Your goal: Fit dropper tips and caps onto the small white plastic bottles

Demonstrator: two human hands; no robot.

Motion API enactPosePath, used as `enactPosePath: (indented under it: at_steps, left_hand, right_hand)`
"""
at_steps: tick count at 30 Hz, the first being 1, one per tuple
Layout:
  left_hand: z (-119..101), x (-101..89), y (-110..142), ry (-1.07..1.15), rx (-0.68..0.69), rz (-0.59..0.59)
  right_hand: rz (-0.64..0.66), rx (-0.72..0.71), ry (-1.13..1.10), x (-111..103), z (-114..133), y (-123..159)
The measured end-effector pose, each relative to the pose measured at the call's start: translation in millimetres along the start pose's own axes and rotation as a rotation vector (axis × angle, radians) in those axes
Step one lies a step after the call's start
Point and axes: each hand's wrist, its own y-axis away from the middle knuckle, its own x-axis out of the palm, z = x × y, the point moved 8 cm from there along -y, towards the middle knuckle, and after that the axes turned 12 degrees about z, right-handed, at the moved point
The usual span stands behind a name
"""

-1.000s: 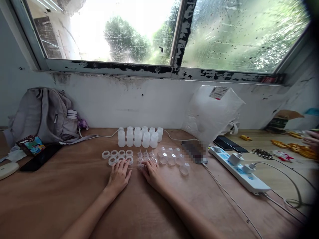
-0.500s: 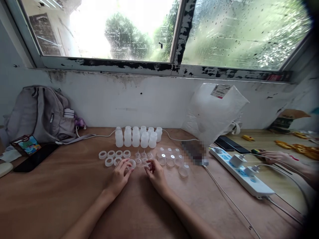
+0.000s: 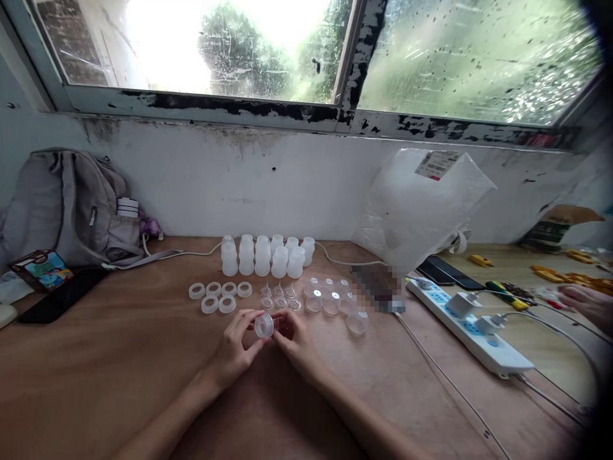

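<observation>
My left hand (image 3: 234, 348) pinches a white plastic ring (image 3: 264, 326), lifted just above the wooden table (image 3: 119, 377). Facing it, my right hand (image 3: 295, 342) has its fingers closed on a small clear nipple piece, pressed against the ring. Beyond my hands lie loose white rings (image 3: 218, 297), small clear nipples (image 3: 280, 297) and clear caps (image 3: 330, 300). A cluster of small white bottles (image 3: 265, 255) stands upright behind them.
A grey backpack (image 3: 71, 204) leans on the wall at left, beside a dark phone (image 3: 60, 300). A white plastic bag (image 3: 416, 204) and a power strip (image 3: 472, 326) with cables lie to the right. Another person's hand (image 3: 589, 303) rests at the far right.
Both hands came off the table with a ring and a nipple piece and met in front of me. The other person's hand drew back to the right.
</observation>
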Motion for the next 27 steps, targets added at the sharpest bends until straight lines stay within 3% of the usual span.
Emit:
enactPosePath:
  at_steps: [4,10,16,27]
  left_hand:
    - [0,-1.1,0,0.013,-0.005,-0.007]
    - [0,-4.4,0,0.002,0.005,-0.032]
    - [-3,-4.2,-1,-0.007,-0.006,-0.011]
    - [-6,0.3,0,0.060,-0.017,0.041]
  right_hand:
    - [0.035,0.006,-0.136,2,-3,-2]
    - [-0.026,0.042,-0.258,-6,-3,-2]
    - [0.048,0.093,-0.441,2,-2,0]
    - [0.083,0.128,-0.544,8,-5,2]
